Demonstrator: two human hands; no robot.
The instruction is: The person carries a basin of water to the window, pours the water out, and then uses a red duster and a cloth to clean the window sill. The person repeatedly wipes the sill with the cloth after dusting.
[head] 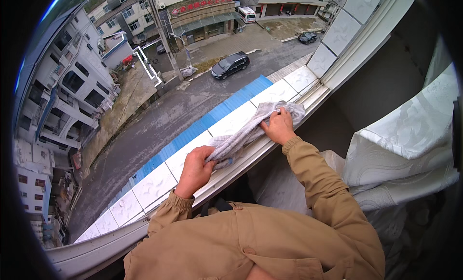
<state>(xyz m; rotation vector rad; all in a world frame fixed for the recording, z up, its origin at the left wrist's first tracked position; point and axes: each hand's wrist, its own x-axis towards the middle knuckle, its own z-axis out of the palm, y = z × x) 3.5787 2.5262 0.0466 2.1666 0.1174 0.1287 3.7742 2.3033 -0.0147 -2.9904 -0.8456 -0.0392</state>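
Note:
A light grey cloth, bunched and twisted lengthwise, lies over the white tiled outer sill and the window track. My left hand grips its near left end, the thumb pressed onto the fabric. Around the cloth's right part my right hand is closed, with folds bunched beyond the fingers. Between the two hands the cloth runs slantwise, and a small blue patch shows near its lower left end. Both forearms, in tan sleeves, reach out across the window frame.
Past the sill's outer edge is a blue corrugated roof strip, with a street far below. A dark car stands on the road. To my right hangs a white patterned curtain beside the upright window frame.

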